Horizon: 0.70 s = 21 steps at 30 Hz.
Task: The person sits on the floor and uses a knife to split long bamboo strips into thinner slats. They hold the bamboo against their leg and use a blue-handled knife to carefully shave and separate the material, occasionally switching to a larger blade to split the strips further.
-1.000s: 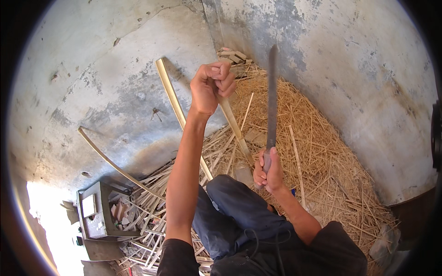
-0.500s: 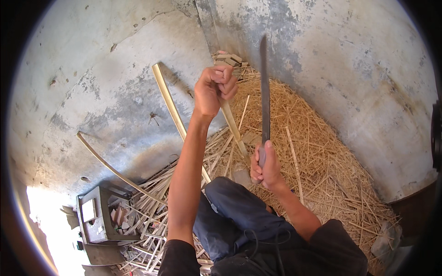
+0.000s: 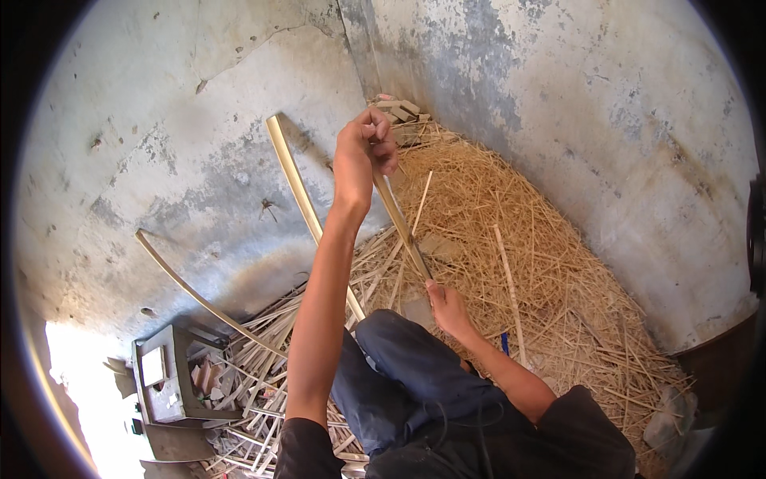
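My left hand is raised high in the middle, fingers curled around the upper end of a pale bamboo strip. The strip slants down to the right, toward my other hand. My right hand, closed on the handle of a long knife, is low beside my knee. The dark knife blade lies up along the strip, touching or very close to it. Most of the blade is hard to tell apart from the strip, and the handle is hidden in my fist.
A wide split bamboo piece leans on the wall at left, with a thinner curved strip beyond. Straw-like shavings heap up at right. Cut strips lie around a wooden stool. Bricks sit in the corner.
The knife has swung down from upright to lie along the bamboo strip. My right hand has lowered and turned over; my left hand has shifted slightly left. A small blue object now shows beside my right forearm.
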Each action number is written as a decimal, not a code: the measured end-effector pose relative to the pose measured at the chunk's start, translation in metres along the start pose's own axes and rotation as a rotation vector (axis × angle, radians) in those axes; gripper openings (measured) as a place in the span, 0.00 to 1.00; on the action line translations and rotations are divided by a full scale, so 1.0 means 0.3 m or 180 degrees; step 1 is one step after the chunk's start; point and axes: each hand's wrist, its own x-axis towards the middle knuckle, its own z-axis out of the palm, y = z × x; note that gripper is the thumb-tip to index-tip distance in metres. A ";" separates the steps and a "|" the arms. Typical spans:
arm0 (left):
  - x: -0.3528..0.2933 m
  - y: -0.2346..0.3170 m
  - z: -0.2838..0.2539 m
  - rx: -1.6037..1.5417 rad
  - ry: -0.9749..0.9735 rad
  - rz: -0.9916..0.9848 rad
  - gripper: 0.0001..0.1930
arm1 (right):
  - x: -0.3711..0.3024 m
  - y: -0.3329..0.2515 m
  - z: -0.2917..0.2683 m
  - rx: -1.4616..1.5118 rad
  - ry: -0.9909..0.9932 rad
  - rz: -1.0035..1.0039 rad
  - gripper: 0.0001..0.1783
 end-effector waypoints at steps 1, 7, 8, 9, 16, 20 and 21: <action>-0.001 0.004 -0.003 0.0097 0.0090 -0.0034 0.13 | 0.001 -0.005 0.003 -0.0206 0.0082 -0.0121 0.37; -0.008 -0.009 -0.082 -0.0312 -0.0566 -0.0037 0.15 | 0.040 -0.026 -0.112 0.3974 -0.2539 0.1950 0.36; -0.004 -0.012 -0.091 -0.0402 -0.0713 -0.0045 0.15 | 0.041 -0.033 -0.116 0.3814 -0.2355 0.1939 0.37; 0.000 -0.019 -0.097 -0.0409 -0.0655 -0.0037 0.15 | 0.030 -0.079 -0.121 0.3643 -0.2183 0.1925 0.37; 0.008 -0.044 -0.071 -0.0243 -0.0416 0.0037 0.15 | -0.024 -0.465 -0.147 0.2846 -0.0868 0.0495 0.36; -0.004 -0.040 -0.051 -0.0360 -0.0244 0.0012 0.15 | -0.051 -0.472 -0.117 0.2583 -0.0534 0.0183 0.34; 0.002 -0.039 -0.042 -0.0290 -0.0311 0.0027 0.15 | -0.070 -0.378 -0.074 0.2322 -0.0462 0.0426 0.33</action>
